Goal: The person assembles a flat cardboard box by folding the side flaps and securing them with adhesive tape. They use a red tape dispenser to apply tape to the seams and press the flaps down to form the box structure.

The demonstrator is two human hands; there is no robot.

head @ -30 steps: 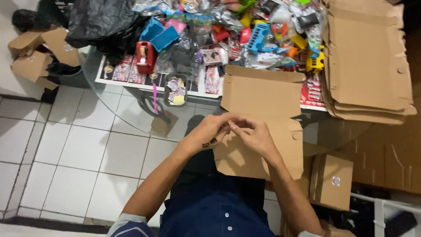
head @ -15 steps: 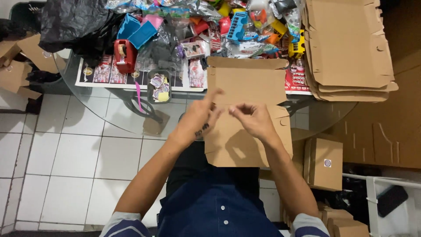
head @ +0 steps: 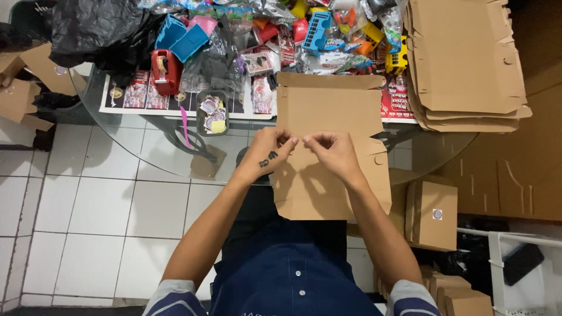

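Note:
A flat, unfolded brown cardboard box blank (head: 328, 108) lies over the near edge of a round glass table (head: 146, 155) and reaches down toward my lap. My left hand (head: 268, 153) and my right hand (head: 331, 151) rest on the middle of the blank, fingertips almost touching. Both hands have their fingers curled and pinch the cardboard along a crease. A small dark mark shows on my left wrist.
A stack of flat cardboard blanks (head: 468, 64) lies at the table's right. Colourful packaged toys (head: 328, 29), a red tape dispenser (head: 165, 70), a tray of stickers (head: 212, 111) and a black plastic bag (head: 99, 29) crowd the far side. Folded boxes (head: 432, 213) stand on the floor at right.
My hands have drawn closer together on the blank's middle. The view has shifted, so the table and blank sit higher and more to the right in the frame.

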